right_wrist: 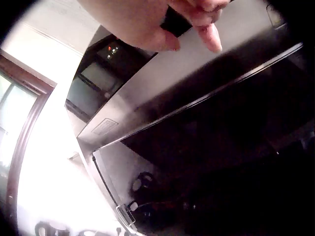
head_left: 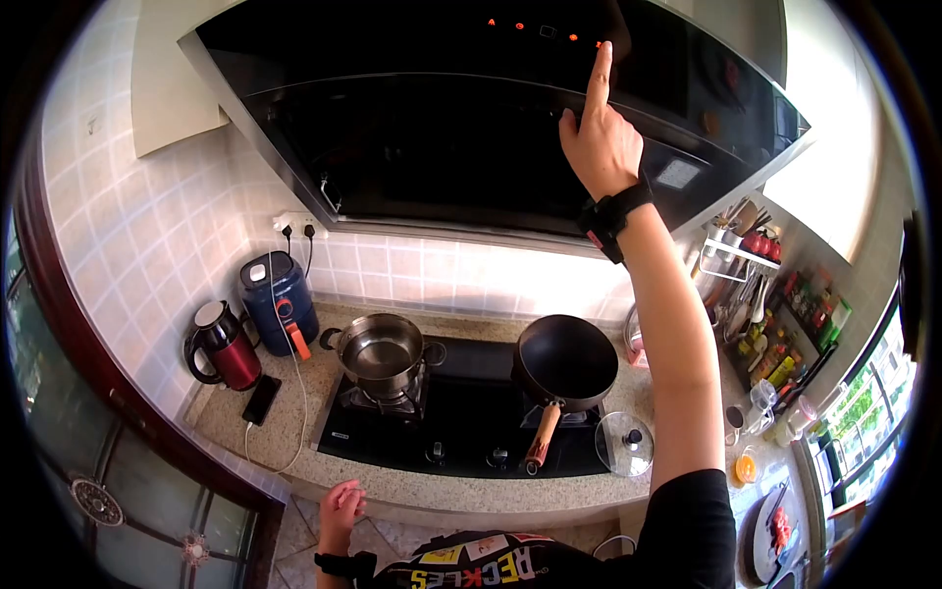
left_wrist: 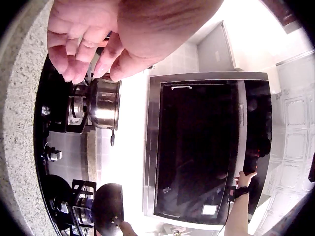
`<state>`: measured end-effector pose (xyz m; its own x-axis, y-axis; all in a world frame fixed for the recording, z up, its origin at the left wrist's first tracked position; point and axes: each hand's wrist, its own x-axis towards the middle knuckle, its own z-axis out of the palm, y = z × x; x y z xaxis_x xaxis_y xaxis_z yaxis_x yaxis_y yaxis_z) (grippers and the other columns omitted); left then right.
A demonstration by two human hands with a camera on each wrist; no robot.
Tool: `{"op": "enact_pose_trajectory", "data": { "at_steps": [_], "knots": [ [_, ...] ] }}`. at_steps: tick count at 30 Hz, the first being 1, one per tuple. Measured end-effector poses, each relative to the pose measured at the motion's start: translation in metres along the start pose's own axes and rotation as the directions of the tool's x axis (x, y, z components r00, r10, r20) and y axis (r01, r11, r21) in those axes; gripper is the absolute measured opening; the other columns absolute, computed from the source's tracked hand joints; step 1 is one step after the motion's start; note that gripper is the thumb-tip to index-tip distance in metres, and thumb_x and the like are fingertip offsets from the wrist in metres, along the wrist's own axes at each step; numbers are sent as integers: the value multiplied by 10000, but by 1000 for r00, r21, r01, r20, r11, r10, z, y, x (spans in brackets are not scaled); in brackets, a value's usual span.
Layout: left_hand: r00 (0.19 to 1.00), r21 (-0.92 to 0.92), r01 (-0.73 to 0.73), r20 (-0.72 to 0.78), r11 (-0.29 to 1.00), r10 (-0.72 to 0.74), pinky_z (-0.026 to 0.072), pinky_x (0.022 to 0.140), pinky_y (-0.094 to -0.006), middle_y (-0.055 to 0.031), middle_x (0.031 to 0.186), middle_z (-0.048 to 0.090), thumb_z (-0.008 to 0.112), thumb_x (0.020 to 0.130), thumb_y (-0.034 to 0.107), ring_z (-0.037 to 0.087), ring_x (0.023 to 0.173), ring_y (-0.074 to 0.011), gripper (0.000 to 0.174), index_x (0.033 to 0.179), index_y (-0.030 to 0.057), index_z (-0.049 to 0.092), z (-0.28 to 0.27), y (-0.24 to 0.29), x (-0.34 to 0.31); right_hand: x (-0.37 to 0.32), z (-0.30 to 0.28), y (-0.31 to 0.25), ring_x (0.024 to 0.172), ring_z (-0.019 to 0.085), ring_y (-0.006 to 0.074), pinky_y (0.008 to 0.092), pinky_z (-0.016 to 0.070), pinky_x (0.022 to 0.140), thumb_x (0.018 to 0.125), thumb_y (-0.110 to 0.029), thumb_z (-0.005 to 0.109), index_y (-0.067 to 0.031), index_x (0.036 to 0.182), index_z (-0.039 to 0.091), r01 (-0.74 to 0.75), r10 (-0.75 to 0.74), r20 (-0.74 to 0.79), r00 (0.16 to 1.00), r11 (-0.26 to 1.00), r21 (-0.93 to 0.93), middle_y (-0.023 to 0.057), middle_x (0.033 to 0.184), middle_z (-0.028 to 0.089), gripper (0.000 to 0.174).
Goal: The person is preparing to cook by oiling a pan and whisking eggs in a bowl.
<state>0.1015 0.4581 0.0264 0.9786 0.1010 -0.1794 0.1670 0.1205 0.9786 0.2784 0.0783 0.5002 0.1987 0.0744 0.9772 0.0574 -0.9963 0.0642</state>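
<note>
My right hand [head_left: 599,128] is raised to the black range hood [head_left: 422,128]. Its index finger [head_left: 601,64] is straight and touches the hood's control strip beside the small red lights [head_left: 518,25]; the other fingers are curled. The left wrist view shows the same hand [left_wrist: 244,178] on the hood's [left_wrist: 197,147] edge. In the right wrist view the fingers [right_wrist: 187,24] lie against the hood's dark panel. My left hand [head_left: 341,506] hangs low before the counter's front edge, fingers [left_wrist: 74,54] loosely curled, holding nothing.
On the black gas hob [head_left: 471,432] stand a steel pot [head_left: 383,353] and a black pan [head_left: 566,361] with a wooden handle. A glass lid [head_left: 625,444] lies to its right. A red kettle [head_left: 224,344], blue appliance [head_left: 279,290] and phone [head_left: 261,400] sit left; utensil racks [head_left: 746,255] right.
</note>
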Motion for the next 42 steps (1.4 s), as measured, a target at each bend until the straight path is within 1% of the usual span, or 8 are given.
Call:
{"op": "enact_pose_trajectory", "data": {
  "at_steps": [9, 14, 19, 26, 29, 31, 35, 42],
  "knots": [
    [998, 42, 4, 59, 999, -6, 484, 648, -242, -67, 968, 660, 591, 915, 164, 609, 781, -123, 301, 1183, 27, 586, 12, 6, 9, 0, -6, 10, 536, 618, 316, 419, 488, 485, 830, -155, 591, -137, 1515, -30, -40, 60, 138, 989, 989, -143, 127, 649, 638, 924],
    [996, 66, 29, 87, 997, -35, 486, 659, -241, -67, 993, 658, 574, 929, 172, 606, 791, -120, 297, 1194, 38, 584, 11, 3, 10, -42, -9, 13, 567, 617, 350, 440, 499, 509, 815, -156, 616, -101, 1508, 11, -38, 0, 244, 970, 988, 151, 145, 642, 630, 922],
    [983, 36, 57, 171, 998, -62, 479, 681, -234, -48, 1005, 643, 580, 933, 149, 597, 814, -108, 289, 1201, 41, 575, 4, 0, 19, -126, -41, 19, 632, 632, 282, 383, 496, 591, 832, -195, 642, -111, 1223, 595, -169, 12, 495, 869, 946, 275, 100, 655, 632, 403],
    [939, 162, 46, 331, 986, -99, 474, 694, -218, -47, 1019, 644, 546, 961, 182, 586, 836, -89, 278, 1204, 53, 581, 39, 12, 37, -258, -140, 51, 489, 460, 74, 254, 383, 475, 849, -79, 649, -50, 1118, 652, -566, 302, 739, 602, 814, 129, 52, 571, 529, 271],
    [889, 188, 29, 444, 982, -111, 472, 693, -214, -44, 1019, 644, 550, 960, 185, 587, 832, -86, 275, 1202, 59, 583, 66, 8, 48, -345, -179, 65, 515, 493, 60, 242, 405, 487, 868, -93, 636, -47, 1116, 654, -867, 502, 825, 259, 497, -30, 19, 622, 577, 252],
    [862, 223, 42, 484, 974, -148, 471, 694, -216, -41, 1019, 646, 559, 957, 183, 589, 836, -85, 276, 1205, 64, 582, 87, 4, 50, -405, -204, 68, 529, 508, 52, 232, 417, 489, 882, -109, 624, -41, 1115, 653, -861, 565, 805, 181, 487, -148, 10, 648, 593, 244],
    [783, 253, 14, 598, 967, -168, 478, 688, -217, -31, 1025, 648, 575, 950, 141, 593, 841, -76, 250, 1187, 66, 591, 124, -12, 50, -478, -243, 56, 541, 532, 55, 230, 454, 474, 891, -153, 607, -13, 1080, 653, -974, 694, 716, -75, 104, -202, 14, 683, 614, 240],
    [614, 431, -87, 733, 898, -292, 466, 658, -228, 11, 838, 649, 554, 957, 175, 571, 762, -69, 197, 904, 50, 697, 181, -39, 11, -513, -273, 73, 549, 564, 107, 272, 467, 510, 855, -136, 614, -17, 1067, 656, -920, 697, 715, -50, 247, -305, 70, 618, 591, 247]
  ]
}}
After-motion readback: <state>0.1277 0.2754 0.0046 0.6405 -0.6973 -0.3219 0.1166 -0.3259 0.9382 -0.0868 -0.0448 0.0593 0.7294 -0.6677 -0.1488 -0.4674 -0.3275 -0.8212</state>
